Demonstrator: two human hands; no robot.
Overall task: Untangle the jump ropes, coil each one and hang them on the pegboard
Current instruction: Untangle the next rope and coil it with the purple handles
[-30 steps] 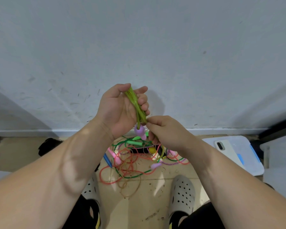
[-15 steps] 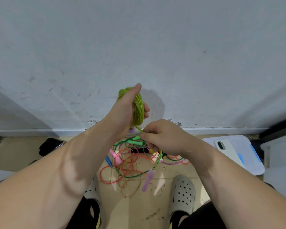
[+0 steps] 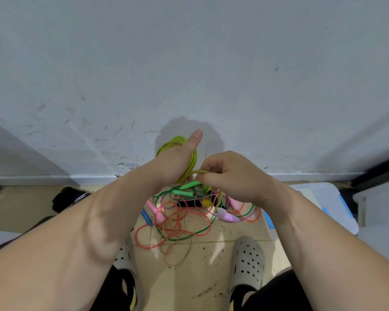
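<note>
Right hand (image 3: 231,176) rose, pinching coil (image 3: 170,143) in left hand (image 3: 177,160)

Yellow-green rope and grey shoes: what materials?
Yellow-green rope: probably PVC or a similar plastic cord; smooth and glossy, forms springy round loops. Grey shoes: likely moulded foam; matte, one-piece, punched with round holes.

My left grip (image 3: 177,161) hides its own fingers within the yellow-green coil (image 3: 169,143); my right forearm (image 3: 305,225) covers part of the bin (image 3: 326,198).
</note>
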